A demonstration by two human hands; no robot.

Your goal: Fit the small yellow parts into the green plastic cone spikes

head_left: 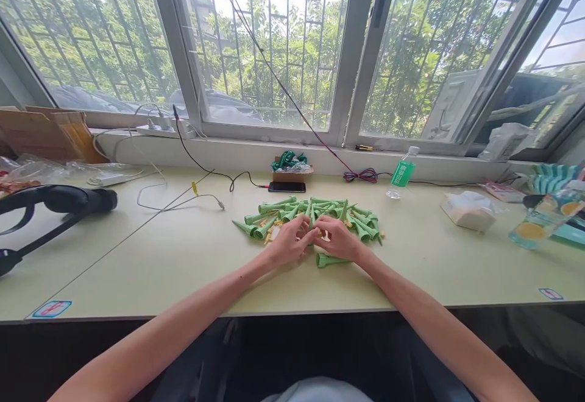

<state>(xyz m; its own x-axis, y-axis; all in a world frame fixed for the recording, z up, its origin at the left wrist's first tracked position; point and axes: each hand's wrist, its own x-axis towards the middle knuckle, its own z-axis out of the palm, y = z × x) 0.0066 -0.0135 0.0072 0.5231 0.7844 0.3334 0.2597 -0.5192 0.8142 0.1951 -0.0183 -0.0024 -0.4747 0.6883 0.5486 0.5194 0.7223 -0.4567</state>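
Observation:
Near the middle of the table, my left hand [289, 242] and my right hand [339, 239] meet with fingers closed around a green plastic cone spike [312, 218], its narrow tip pointing up. The fingers cover most of its lower part. Behind and on both sides of my hands lies a pile of similar green cone spikes [363, 226]. Small yellowish pieces [273, 230] are scattered among them, partly hidden. One separate green cone spike [325, 260] lies on its side, its wide end facing left, just below my right hand.
Behind the pile are a black phone [287, 187] on a cable and a small box [292, 167] of green wrappers. A water bottle [403, 173] and a tissue pack [469, 211] stand right. A black headset [59, 204] and white cable [183, 206] lie left.

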